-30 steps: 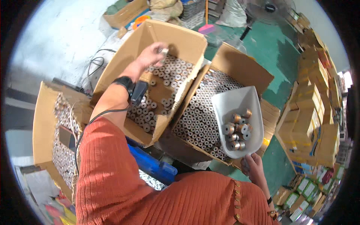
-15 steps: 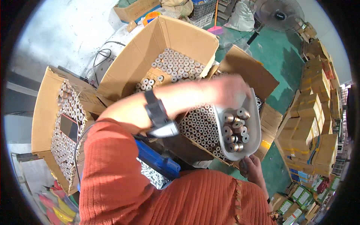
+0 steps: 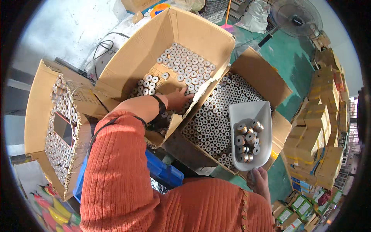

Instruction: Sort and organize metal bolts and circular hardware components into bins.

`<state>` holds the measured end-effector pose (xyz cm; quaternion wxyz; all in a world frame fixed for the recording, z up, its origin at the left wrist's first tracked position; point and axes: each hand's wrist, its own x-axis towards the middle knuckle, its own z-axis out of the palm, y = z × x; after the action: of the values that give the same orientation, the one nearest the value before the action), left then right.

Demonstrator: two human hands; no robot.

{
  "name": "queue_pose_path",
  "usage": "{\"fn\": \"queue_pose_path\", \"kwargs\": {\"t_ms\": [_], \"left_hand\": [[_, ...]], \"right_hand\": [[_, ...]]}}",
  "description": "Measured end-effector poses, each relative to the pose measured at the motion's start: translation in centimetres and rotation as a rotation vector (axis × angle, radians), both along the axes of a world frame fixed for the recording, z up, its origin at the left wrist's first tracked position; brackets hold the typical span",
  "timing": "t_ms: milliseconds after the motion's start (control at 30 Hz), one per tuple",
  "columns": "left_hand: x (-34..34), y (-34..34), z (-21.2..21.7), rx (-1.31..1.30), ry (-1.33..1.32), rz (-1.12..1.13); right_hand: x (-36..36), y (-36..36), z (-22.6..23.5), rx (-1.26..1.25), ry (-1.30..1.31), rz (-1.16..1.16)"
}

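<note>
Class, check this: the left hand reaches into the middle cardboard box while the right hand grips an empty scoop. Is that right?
No: the head view shows cylindrical parts in the scoop, so it isn't empty. The left hand does reach into the middle cardboard box, and the right hand grips the scoop.

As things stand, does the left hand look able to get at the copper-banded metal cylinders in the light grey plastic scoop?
Probably yes: the cylinders lie uncovered in the open-topped scoop, which the right hand holds. The left hand would first need to lift out of the brown cardboard box.
</note>
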<state>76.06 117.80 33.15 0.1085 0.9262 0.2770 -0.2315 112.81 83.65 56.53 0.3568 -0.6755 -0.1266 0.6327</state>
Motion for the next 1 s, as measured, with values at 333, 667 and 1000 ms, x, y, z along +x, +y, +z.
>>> {"fn": "queue_pose_path", "kwargs": {"t_ms": [333, 667, 1000], "left_hand": [[-0.8, -0.3, 1.6, -0.169, -0.089, 0.132], [-4.5, 1.3, 5.0, 0.013, -0.085, 0.1], [-3.3, 0.5, 1.9, 0.077, -0.431, 0.585]], "right_hand": [[-0.5, 0.7, 0.0, -0.023, -0.011, 0.016], [-0.3, 0.8, -0.1, 0.025, -0.007, 0.032], [0.4, -0.3, -1.6, 0.0, 0.008, 0.013]]}}
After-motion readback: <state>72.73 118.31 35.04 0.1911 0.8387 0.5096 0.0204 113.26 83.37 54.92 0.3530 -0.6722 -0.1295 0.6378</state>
